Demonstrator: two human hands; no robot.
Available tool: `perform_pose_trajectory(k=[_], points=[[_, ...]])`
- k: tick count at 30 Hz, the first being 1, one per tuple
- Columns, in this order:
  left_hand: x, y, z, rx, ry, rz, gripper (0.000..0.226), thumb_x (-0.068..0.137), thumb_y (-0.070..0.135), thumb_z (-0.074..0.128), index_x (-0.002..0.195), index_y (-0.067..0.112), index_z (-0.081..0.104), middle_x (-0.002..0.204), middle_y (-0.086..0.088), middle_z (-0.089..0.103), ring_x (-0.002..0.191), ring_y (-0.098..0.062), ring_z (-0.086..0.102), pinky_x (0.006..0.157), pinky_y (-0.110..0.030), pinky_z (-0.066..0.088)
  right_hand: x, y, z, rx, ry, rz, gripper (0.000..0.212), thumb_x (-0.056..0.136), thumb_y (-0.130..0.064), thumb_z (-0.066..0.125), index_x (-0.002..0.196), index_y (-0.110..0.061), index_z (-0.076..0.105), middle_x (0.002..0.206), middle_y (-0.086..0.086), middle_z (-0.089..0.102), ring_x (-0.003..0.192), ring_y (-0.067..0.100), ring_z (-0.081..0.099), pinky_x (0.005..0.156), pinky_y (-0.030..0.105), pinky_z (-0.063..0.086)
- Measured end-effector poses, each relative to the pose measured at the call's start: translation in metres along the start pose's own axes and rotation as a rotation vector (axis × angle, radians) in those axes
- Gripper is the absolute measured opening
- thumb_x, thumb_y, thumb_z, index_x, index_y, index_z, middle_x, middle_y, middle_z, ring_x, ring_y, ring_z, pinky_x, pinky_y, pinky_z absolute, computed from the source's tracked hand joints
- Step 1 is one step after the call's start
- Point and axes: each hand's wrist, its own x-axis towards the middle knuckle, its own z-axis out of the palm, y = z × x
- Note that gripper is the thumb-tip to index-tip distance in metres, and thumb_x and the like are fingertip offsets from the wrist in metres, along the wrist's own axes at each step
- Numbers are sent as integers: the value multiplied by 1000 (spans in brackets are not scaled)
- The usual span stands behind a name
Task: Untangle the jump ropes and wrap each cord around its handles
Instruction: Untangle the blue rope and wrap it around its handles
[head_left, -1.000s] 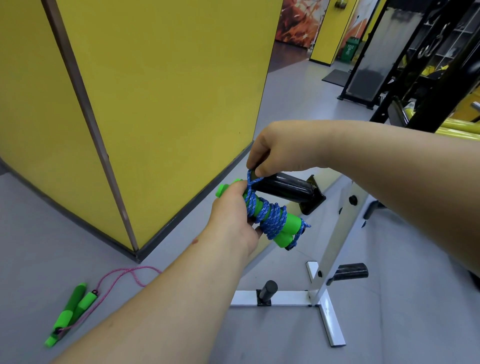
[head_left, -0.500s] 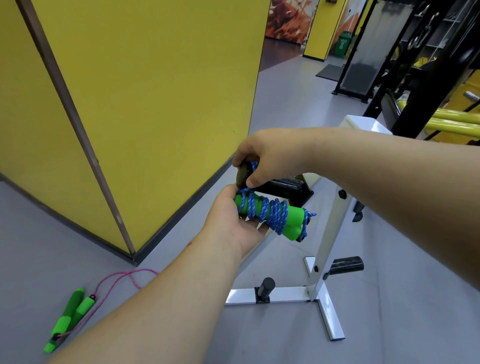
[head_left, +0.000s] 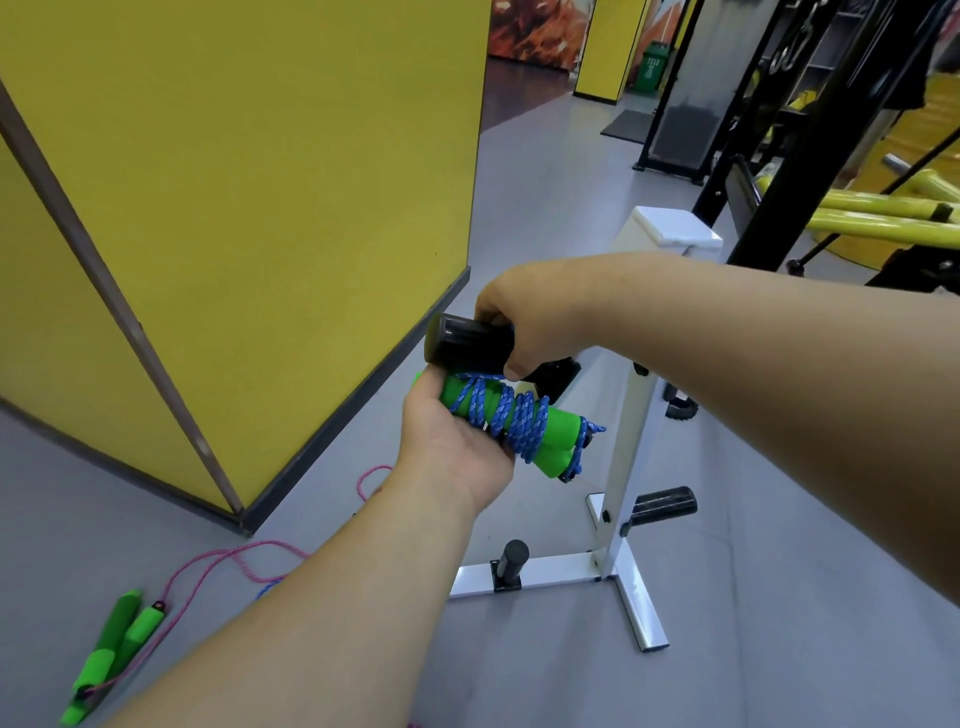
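Note:
My left hand (head_left: 452, 447) grips a pair of green foam handles (head_left: 558, 423) held side by side, with a blue cord (head_left: 519, 418) wound round them in several turns. Just above them my right hand (head_left: 535, 317) curls over a black peg (head_left: 462, 343) of a white rack (head_left: 631, 441). Its thumb and fingers pinch the end of the blue cord beside the peg. A second rope lies on the floor at the lower left. It has green handles (head_left: 122, 649) and a loose pink cord (head_left: 208, 566).
A yellow wall (head_left: 260, 208) with a dark baseboard stands close on the left. The white rack carries two lower black pegs (head_left: 665, 504) and a floor foot (head_left: 641, 618). Black and yellow gym machines (head_left: 810, 156) stand at the right rear.
The wrapped handles have dropped below the black peg and lie more level. My right hand has slid back along the peg, baring its tip. The view has tilted down and left.

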Motion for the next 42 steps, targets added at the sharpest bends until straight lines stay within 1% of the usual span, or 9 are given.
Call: perform_pose_trajectory(k=[7,13,18,21,24,27,31,35,42], points=[[3,3,-14,-12,-82,-12,59,90,48,45,133,15,67,129,-16,70,123,-34,64,110,-44,43,-2,1,3,-101,-6,15,62,82,-37,80,136,-21,55,101,0,59,90,26,56,72,32,40],[-2,4,-15,62,-6,17,34,92,33,44,109,17,69,104,-10,71,85,-32,74,74,-37,58,-7,-3,4,-205,-39,29,60,85,-32,78,137,-18,51,75,-4,41,87,25,51,71,35,40],[-4,0,-13,182,31,52,26,98,30,47,102,18,70,98,-7,67,93,-30,66,90,-42,54,-11,-11,2,-304,-62,45,63,86,-34,78,139,-17,49,88,0,47,88,25,48,75,35,40],[-4,-6,-14,270,45,44,23,100,29,52,110,17,68,103,-6,67,94,-29,65,85,-41,54,-12,-12,1,-319,-90,67,67,83,-35,80,139,-16,49,85,0,45,89,26,49,78,35,44],[-2,-13,-15,352,57,89,24,103,30,53,116,17,69,100,-2,70,87,-23,68,77,-36,57,-13,-11,3,-367,-94,66,65,84,-35,79,138,-16,47,95,2,47,99,30,56,99,42,47],[1,-18,-16,446,80,143,25,106,34,51,121,22,67,100,0,74,88,-21,69,86,-39,58,-11,-12,6,-389,-101,78,67,86,-36,78,142,-19,44,114,7,54,119,31,56,108,47,41],[0,-17,-16,506,81,155,29,102,34,54,124,21,67,93,4,75,85,-19,68,83,-36,55,-8,-8,5,-363,-91,47,67,81,-37,82,135,-19,48,87,-1,49,89,26,53,74,36,43],[0,-17,-16,563,84,193,16,101,23,52,108,19,66,71,6,71,67,-14,66,70,-30,52,-8,-3,8,-316,-52,32,60,78,-35,83,126,-16,53,83,0,50,67,18,48,50,30,31],[-6,-13,-14,633,125,277,31,97,10,54,122,25,63,84,2,75,58,-7,69,48,-17,49,-12,-2,7,-244,-24,37,46,79,-28,81,111,-15,51,82,1,50,62,14,45,48,28,29]])
